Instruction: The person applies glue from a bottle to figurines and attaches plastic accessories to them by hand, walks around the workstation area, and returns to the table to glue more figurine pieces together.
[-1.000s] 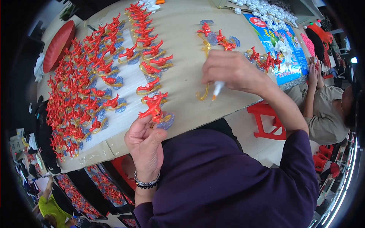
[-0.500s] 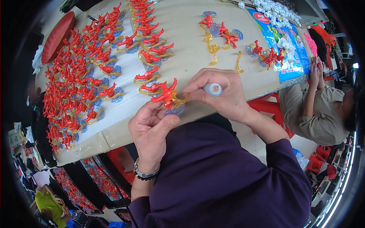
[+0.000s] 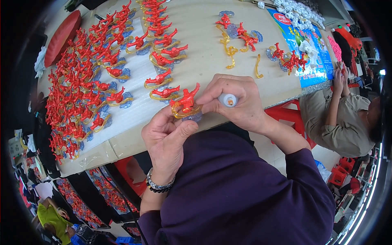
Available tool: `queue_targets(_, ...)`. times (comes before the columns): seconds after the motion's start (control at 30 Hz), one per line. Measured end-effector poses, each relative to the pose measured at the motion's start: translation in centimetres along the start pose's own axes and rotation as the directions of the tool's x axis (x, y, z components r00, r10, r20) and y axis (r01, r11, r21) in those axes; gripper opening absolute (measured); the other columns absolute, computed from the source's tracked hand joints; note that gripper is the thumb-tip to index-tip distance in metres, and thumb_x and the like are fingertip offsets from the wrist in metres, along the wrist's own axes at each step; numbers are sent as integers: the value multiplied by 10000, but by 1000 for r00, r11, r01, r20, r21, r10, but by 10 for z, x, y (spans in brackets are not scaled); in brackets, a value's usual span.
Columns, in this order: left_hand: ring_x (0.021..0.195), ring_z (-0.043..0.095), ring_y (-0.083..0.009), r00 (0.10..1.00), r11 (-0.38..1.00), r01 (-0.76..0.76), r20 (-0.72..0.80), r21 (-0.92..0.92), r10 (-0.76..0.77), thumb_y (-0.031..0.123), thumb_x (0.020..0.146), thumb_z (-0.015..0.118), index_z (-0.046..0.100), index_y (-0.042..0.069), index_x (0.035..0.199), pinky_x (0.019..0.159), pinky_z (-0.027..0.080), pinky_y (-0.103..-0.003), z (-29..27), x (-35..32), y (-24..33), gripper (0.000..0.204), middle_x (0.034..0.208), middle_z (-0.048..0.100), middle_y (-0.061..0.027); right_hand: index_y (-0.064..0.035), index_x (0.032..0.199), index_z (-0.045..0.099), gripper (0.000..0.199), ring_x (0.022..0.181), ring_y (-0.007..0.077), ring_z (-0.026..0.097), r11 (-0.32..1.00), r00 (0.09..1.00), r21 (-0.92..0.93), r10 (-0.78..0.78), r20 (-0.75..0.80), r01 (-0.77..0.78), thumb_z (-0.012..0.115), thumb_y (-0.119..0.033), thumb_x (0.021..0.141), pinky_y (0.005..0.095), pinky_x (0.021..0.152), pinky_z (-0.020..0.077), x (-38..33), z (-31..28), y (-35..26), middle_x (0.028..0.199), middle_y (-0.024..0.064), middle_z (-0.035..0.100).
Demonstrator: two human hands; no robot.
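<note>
Between its thumb and fingers my left hand [image 3: 165,136] holds a red toy figurine [image 3: 187,100] by its bluish translucent base [image 3: 193,117]. A curved amber ribbon piece [image 3: 179,112] wraps across the front of the figurine. My right hand [image 3: 237,96] has thumb and forefinger pinched at the ribbon's right end. Tucked in that same palm is a small translucent squeeze bottle [image 3: 228,100], its nozzle end facing up. Just beyond the left fingers stands a row of similar figurines [image 3: 164,92] with amber ribbons.
A dense group of red figurines [image 3: 81,94] covers the table's left. Loose figurine parts [image 3: 247,37] and a single amber strip [image 3: 258,67] lie toward the right, near a blue printed sheet [image 3: 304,49]. A red tray [image 3: 63,38] sits far left. Another person [image 3: 339,118] sits at right.
The amber ribbon, earlier raised at the figurine's right side, now lies across its front. The figurine has turned more upright and shifted slightly right with my left hand.
</note>
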State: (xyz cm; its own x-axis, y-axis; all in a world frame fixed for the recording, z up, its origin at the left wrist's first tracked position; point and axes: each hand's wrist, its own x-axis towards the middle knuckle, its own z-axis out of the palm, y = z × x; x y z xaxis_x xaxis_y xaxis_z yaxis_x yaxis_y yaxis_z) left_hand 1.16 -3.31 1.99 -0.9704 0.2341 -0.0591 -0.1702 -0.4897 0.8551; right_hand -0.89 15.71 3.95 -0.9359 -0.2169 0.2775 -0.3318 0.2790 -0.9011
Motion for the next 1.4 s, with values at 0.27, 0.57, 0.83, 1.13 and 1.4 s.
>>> queue_targets(0.27,903,646,-129,997,990,20,-72,-138,-30,-25,806,740,577,-74,1189,789,531,-243,7,-2,-6,419,1056,672,-121,-33,873,711,223,695,146,631,999,994,-31,-21,-106,18,783,66,686,266,595,487,-14,8,1,751,57,648)
queue_targets(0.57,920,630,-109,995,990,60,-67,-127,-69,-2,855,702,590,-42,1191,833,499,-244,11,-3,-7,356,1070,669,-90,-31,880,709,252,652,164,604,949,942,-187,-286,-174,254,799,60,663,271,555,464,-19,11,5,735,49,643)
queue_targets(0.83,927,627,-110,991,991,69,-111,-110,-81,21,907,644,589,-34,1206,860,503,-265,13,-2,-8,308,1078,662,-87,-25,891,715,233,671,174,603,946,927,-223,-286,-242,234,801,26,680,284,562,466,-21,17,-2,772,71,667)
queue_targets(1.13,982,647,-187,971,956,169,-124,-241,-203,73,951,587,582,-12,1214,907,544,-384,12,1,-3,276,1106,648,-105,-48,1128,461,448,867,244,577,987,989,-153,14,-148,-37,635,116,749,300,758,467,-20,-5,-18,1071,126,507)
queue_targets(1.4,1016,642,-200,968,945,178,-123,-275,-218,81,947,594,578,-13,1219,944,535,-405,8,0,-1,288,1110,646,-100,11,1132,609,471,883,278,599,837,961,-511,-267,-70,196,665,153,686,316,717,517,-27,-13,-30,1009,148,565)
